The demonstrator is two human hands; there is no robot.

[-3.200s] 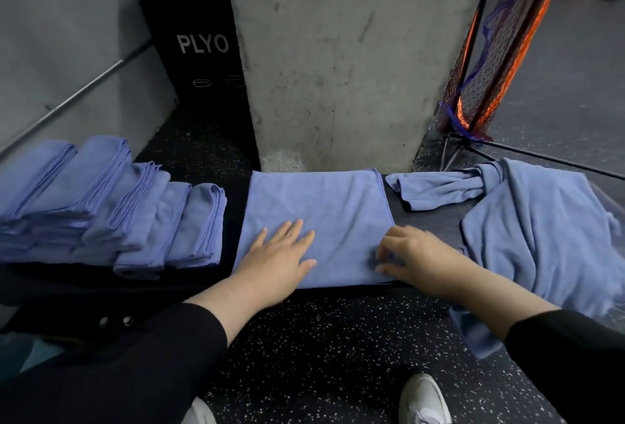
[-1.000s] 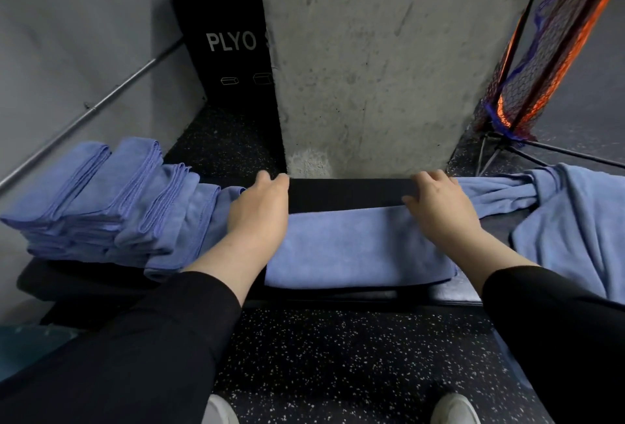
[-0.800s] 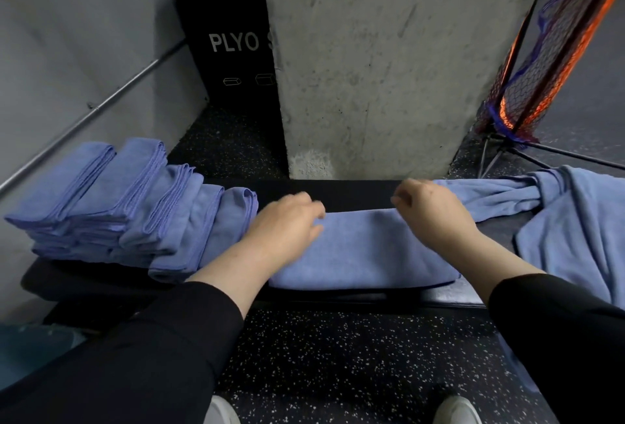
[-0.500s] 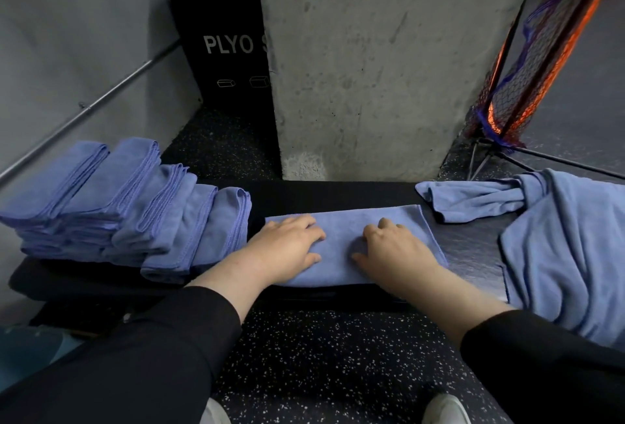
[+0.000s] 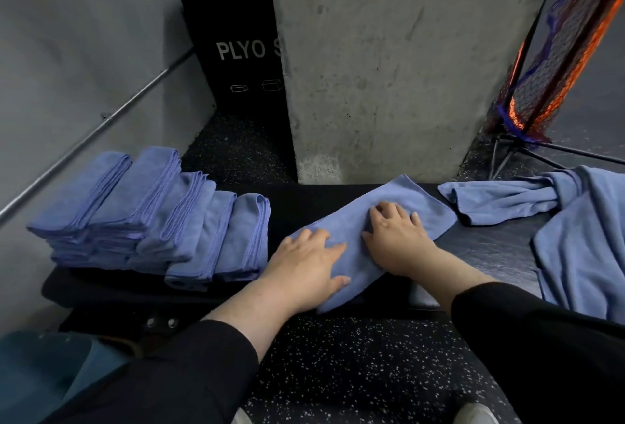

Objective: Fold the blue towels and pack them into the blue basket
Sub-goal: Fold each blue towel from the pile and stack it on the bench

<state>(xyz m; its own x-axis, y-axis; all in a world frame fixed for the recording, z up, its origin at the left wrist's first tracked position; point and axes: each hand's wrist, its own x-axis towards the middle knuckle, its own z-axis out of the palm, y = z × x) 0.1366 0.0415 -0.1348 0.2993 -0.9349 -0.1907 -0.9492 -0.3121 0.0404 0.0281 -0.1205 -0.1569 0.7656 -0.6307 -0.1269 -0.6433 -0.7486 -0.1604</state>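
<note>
Towel lies askew on the bench, half-folded; our left hand and right hand press it flat, fingers spread, gripping nothing. Stack at left is done, pile at right is still unfolded. Basket: can't see it, so no packing yet.
</note>
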